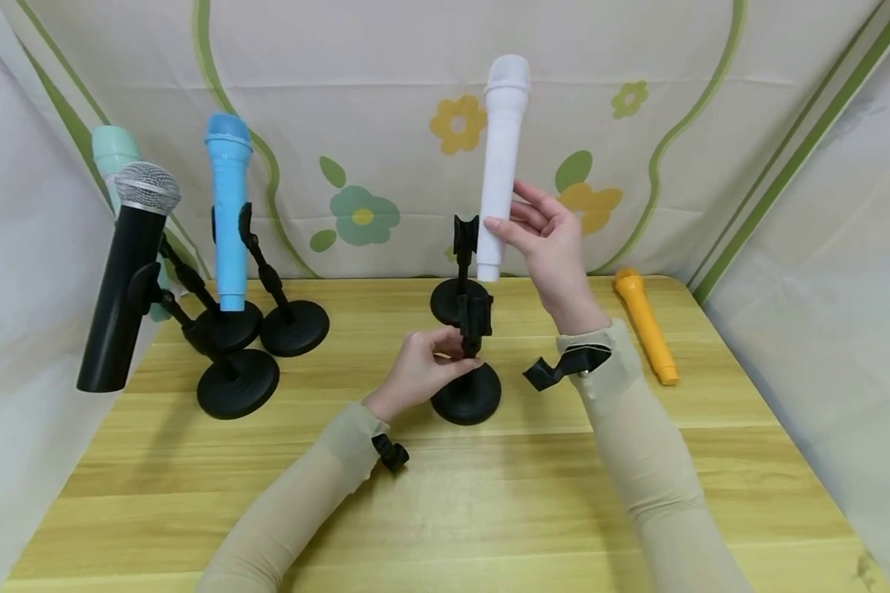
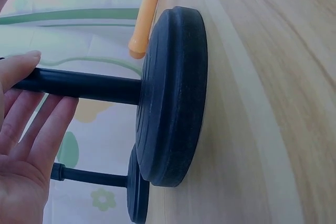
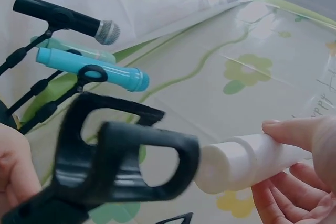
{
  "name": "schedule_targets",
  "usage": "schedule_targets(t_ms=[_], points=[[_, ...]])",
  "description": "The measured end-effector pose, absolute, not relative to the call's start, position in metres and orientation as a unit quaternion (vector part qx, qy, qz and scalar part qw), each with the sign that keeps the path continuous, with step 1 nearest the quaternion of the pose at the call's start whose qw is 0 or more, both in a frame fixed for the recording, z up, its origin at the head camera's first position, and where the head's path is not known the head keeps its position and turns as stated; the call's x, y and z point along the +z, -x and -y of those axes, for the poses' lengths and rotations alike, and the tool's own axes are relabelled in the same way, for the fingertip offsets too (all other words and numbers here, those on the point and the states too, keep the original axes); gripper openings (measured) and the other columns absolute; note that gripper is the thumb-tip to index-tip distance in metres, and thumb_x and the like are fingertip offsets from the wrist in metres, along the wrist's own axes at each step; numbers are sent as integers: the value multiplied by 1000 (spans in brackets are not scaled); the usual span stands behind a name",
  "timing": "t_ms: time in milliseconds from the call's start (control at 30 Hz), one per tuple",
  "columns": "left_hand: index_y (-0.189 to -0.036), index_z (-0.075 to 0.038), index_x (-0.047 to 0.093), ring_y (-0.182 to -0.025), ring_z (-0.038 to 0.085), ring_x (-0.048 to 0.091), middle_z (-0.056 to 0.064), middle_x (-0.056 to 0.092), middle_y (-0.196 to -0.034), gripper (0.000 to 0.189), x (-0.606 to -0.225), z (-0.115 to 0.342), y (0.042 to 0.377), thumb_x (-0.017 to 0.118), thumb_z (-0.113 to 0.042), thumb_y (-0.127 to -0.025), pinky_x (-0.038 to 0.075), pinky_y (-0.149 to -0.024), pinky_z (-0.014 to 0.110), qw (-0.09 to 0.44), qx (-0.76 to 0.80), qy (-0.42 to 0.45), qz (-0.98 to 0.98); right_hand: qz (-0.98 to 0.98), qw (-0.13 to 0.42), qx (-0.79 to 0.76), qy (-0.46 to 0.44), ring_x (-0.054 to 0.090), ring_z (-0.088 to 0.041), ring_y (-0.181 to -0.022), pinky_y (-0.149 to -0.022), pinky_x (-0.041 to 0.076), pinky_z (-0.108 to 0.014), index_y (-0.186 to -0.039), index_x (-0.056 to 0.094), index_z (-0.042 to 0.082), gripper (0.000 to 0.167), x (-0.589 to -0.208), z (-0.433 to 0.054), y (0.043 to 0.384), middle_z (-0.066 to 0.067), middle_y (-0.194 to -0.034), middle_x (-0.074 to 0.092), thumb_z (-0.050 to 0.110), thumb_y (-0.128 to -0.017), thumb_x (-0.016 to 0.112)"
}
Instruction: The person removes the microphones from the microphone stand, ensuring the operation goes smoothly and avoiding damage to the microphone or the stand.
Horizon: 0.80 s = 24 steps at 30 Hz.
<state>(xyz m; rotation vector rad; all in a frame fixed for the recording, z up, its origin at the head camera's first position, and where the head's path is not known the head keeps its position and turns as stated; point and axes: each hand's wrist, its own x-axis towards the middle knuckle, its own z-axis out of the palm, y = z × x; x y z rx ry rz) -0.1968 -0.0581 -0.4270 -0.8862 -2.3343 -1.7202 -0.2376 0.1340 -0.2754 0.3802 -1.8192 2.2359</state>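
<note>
My right hand pinches a white microphone near its lower end and holds it nearly upright. Its bottom end is beside the black clip of the nearer microphone stand, apart from it in the right wrist view. With thumb and fingers, my left hand grips the post of that stand, whose round base rests on the table. Right behind it is a second black stand, its clip without a microphone.
At the left, black stands hold a black microphone, a blue microphone and a mint-green microphone. An orange microphone lies on the wooden table at the right. A flowered curtain hangs behind the table.
</note>
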Motion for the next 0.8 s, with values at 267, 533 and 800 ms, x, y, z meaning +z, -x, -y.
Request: schedule_targets(t_ms=[267, 533, 800], points=[[-101, -9, 75, -82, 10, 72, -1, 74, -93, 16, -427, 57, 196, 83, -7, -87, 61, -69, 27, 56, -567, 290, 769, 629, 123, 759, -111, 66, -30, -112, -92, 57, -34, -136, 64, 5, 54, -280, -152, 241, -16, -127, 66, -1, -85, 82], [-102, -10, 76, -82, 10, 72, -2, 74, -94, 17, -427, 57, 196, 83, -7, -87, 62, -69, 28, 53, -572, 291, 765, 644, 119, 750, -88, 63, -30, -115, -90, 57, -32, -138, 63, 5, 56, -295, -167, 243, -16, -131, 62, 0, -85, 83], [-99, -10, 75, -81, 9, 72, -2, 74, -93, 16, -428, 56, 198, 84, -7, -86, 61, -71, 28, 64, -564, 296, 768, 671, 111, 731, -54, 67, -24, -110, -87, 58, -29, -139, 62, 5, 58, -314, -186, 240, -14, -131, 65, 5, -85, 84]])
